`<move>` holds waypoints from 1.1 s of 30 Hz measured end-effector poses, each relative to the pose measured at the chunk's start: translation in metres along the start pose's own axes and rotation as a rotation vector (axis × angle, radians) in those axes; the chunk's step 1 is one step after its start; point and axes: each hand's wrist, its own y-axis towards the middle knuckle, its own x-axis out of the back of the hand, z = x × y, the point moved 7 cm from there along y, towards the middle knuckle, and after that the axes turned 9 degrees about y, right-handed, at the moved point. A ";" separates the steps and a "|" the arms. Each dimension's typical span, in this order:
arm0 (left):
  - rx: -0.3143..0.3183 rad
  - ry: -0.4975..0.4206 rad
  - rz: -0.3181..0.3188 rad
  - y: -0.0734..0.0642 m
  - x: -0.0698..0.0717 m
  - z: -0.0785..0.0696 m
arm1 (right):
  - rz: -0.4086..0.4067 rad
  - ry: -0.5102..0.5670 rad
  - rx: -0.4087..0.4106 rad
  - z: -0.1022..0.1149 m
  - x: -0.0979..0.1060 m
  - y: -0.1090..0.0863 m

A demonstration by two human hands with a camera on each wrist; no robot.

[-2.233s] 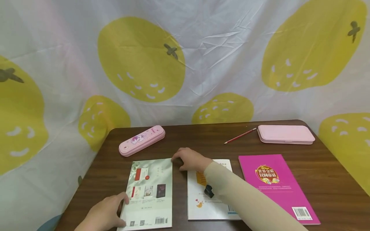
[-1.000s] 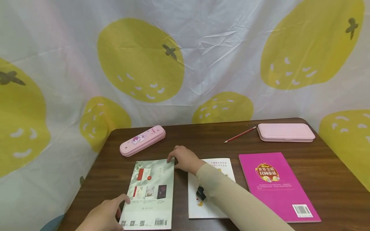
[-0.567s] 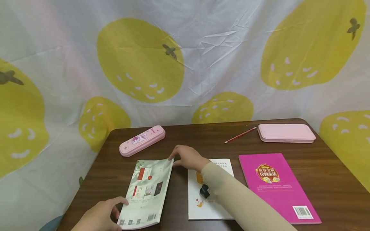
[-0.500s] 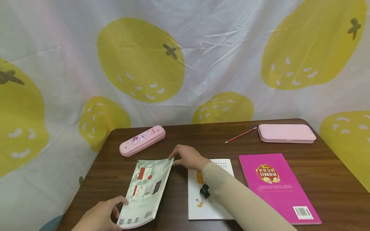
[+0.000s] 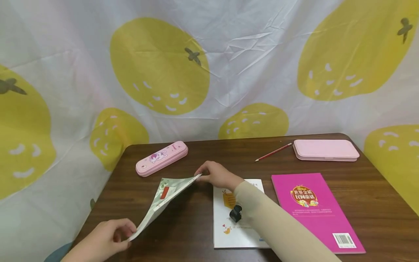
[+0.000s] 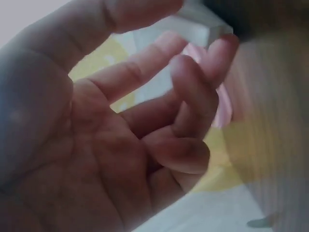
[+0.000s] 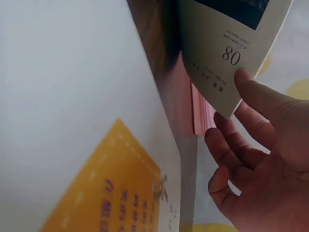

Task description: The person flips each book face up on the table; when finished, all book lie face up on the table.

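Left hand point(image 5: 104, 236) and right hand point(image 5: 220, 176) are pinching a bowing magazine point(image 5: 160, 200): probably light, floppy, best held by opposite edges.

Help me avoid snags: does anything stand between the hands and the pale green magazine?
Nothing visible does. The left hand and the right hand both hold the pale green magazine directly, at its edges. The white book lies off to the right, not between them.

The brown surface point(image 5: 186, 229) carries a rabbit-print case point(image 5: 162, 159), red pencil point(image 5: 273, 152), plain pink case point(image 5: 326, 149), white book point(image 5: 237, 234) and magenta book point(image 5: 317, 218).
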 end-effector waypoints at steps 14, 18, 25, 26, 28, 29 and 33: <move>0.124 0.137 -0.670 -0.021 0.062 -0.008 | -0.149 0.229 0.054 0.011 0.023 -0.006; 0.117 0.118 -0.745 -0.022 0.069 -0.010 | -0.166 0.254 0.069 0.015 0.026 -0.007; 0.214 0.085 -0.786 -0.023 0.077 -0.011 | -0.197 0.297 0.084 0.021 0.031 -0.009; 0.230 0.067 -0.798 -0.023 0.077 -0.011 | -0.201 0.300 0.082 0.023 0.032 -0.010; 0.249 0.028 -0.830 -0.024 0.079 -0.011 | -0.206 0.306 0.072 0.024 0.033 -0.010; 0.257 0.008 -0.845 -0.024 0.079 -0.011 | -0.207 0.309 0.067 0.025 0.033 -0.011; 0.274 -0.014 -0.859 -0.024 0.079 -0.010 | -0.195 0.306 0.035 0.023 0.029 -0.011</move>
